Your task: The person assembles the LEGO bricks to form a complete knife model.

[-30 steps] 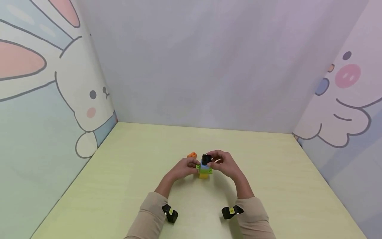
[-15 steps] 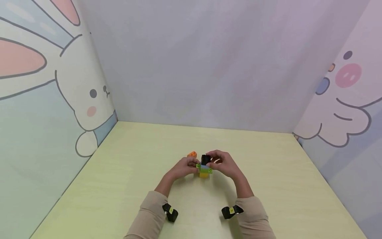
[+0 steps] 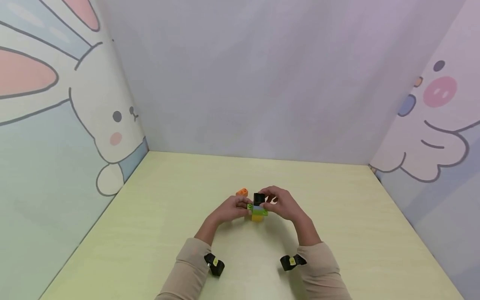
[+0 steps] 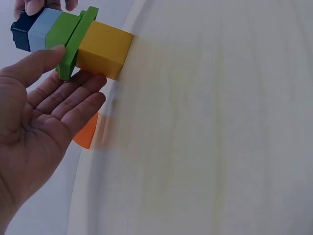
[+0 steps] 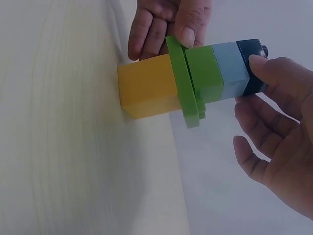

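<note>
A tower of toy bricks stands on the table between my hands. From the bottom up it has a yellow brick (image 5: 149, 87), a wide green plate (image 5: 182, 81), a green brick (image 5: 205, 73), a light blue brick (image 5: 230, 69) and a black brick (image 3: 259, 198). My left hand (image 3: 230, 209) holds the green plate at its left end, thumb in front and fingers behind. With thumb and fingertips, my right hand (image 3: 283, 205) pinches the black brick at the top. In the right wrist view the black brick sits flush against the light blue one.
An orange brick (image 3: 242, 192) lies on the table (image 3: 180, 183) just behind my left hand, partly covered by it. A plain pale wall (image 3: 240, 83) closes off the back, with printed cartoon panels at both sides.
The black brick, tilted earlier, now stands straighter on the light blue brick, and less light blue shows. Both hands keep almost the same place.
</note>
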`<state>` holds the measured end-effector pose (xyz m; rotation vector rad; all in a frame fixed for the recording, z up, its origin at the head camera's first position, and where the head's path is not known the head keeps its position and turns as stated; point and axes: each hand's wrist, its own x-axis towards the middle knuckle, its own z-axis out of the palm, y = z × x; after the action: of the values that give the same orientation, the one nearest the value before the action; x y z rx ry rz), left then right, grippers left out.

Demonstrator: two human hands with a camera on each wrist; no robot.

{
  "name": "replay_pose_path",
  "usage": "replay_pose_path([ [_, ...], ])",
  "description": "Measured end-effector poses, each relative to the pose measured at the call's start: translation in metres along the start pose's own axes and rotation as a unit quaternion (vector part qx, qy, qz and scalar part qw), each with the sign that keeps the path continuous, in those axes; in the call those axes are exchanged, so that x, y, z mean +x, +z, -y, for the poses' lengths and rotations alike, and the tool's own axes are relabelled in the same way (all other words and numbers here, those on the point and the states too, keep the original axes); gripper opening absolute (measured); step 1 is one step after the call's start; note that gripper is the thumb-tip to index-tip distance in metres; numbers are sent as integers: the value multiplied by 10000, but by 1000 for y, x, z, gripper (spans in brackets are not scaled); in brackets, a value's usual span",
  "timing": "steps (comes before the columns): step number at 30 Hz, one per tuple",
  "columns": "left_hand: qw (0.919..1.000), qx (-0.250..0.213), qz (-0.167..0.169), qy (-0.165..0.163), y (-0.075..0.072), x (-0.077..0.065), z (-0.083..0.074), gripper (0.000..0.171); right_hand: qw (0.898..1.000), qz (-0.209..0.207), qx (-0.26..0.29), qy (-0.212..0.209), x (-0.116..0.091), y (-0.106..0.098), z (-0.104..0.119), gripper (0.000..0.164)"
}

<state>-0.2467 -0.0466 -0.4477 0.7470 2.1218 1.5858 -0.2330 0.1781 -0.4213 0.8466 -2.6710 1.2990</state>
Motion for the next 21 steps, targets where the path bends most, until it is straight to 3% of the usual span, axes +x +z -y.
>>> replay_pose_path([
  [8, 10000, 56, 55, 45, 0, 0, -1, 25, 9998, -163, 39, 97, -1, 3, -2, 31],
  [15, 9999, 85, 15, 64, 1, 11, 25, 25, 9993, -310, 151, 174, -5, 7, -5, 33],
  [21, 10000, 77, -13, 8, 2, 14, 32, 26, 9993, -330, 47, 187, -6, 8, -6, 34],
])
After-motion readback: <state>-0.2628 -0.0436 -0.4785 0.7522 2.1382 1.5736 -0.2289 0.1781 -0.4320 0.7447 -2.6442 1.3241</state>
